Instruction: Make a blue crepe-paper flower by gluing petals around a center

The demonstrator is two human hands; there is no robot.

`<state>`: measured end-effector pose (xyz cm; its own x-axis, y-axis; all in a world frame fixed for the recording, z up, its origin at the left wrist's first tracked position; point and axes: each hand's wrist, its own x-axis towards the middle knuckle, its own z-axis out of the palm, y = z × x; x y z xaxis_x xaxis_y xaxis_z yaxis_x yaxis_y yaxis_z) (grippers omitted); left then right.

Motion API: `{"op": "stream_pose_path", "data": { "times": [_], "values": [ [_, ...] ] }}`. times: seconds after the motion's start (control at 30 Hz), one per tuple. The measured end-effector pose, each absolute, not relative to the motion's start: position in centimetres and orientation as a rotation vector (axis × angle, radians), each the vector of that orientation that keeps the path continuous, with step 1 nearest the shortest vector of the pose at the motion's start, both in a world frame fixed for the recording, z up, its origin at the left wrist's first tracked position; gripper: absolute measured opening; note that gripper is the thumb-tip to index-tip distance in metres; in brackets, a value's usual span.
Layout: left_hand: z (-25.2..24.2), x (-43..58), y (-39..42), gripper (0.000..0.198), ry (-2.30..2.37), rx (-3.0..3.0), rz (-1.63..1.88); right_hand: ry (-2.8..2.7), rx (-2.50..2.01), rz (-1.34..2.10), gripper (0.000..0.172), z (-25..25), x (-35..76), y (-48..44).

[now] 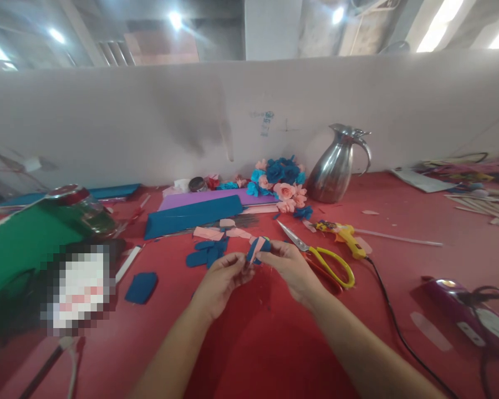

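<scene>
Legible text: none. Blue handwritten markings (266, 120) stand on the pale partition (170, 116) — several short lines, stacked one above another, with characters too small and blurred to read. To the right of these, on the same surface, is a thin cross-shaped mark (286, 129) (plain strokes). At left, a whitish panel (81, 277) with reddish patches appears as coarse pixel blocks — any lettering on it is indecipherable.

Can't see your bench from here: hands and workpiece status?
Left hand, right hand: both on blue-and-pink piece. Scissors close beside right hand. Blue pieces beyond left hand.
</scene>
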<state>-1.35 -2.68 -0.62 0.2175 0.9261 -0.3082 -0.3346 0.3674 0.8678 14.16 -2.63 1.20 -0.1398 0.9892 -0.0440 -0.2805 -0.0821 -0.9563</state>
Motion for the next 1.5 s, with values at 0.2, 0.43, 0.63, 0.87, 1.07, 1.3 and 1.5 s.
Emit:
{"op": "stream_pose_path", "data": {
  "times": [0.2, 0.43, 0.63, 0.87, 1.07, 1.3, 1.5],
  "values": [
    [-0.55, -1.35, -2.66, 0.027, 0.938, 0.701, 0.962, -1.134, -0.911, 1.519, 0.011, 1.38, 14.13, -2.80],
    [-0.11, -1.22, -2.77, 0.026, 0.944, 0.703, 0.972, -1.116, -0.944, 1.493, 0.011, 1.10, 14.09, -2.63],
    [-0.07, -1.21, -2.82, 0.021, 1.001, 0.795, 0.972, -1.097, -0.986, 1.466, 0.012, 1.06, 14.09, -2.58],
    [-0.11, -0.93, -3.07, 0.011, 1.130, 1.047, 1.007, -1.079, -1.029, 1.436, 0.010, 0.76, 13.92, -2.51],
    [-0.11, -0.86, -3.04, 0.012, 1.185, 1.198, 0.998, -1.080, -1.057, 1.418, 0.011, 0.66, 13.88, -2.46],
    [0.15, -0.97, -3.18, 0.013, 1.104, 0.977, 0.970, -1.066, -1.046, 1.432, 0.010, 0.91, 13.94, -2.48],
    [0.10, -0.83, -3.14, 0.014, 1.137, 0.987, 1.023, -1.018, -1.029, 1.466, 0.014, 0.88, 13.96, -2.39]
  ]
}}
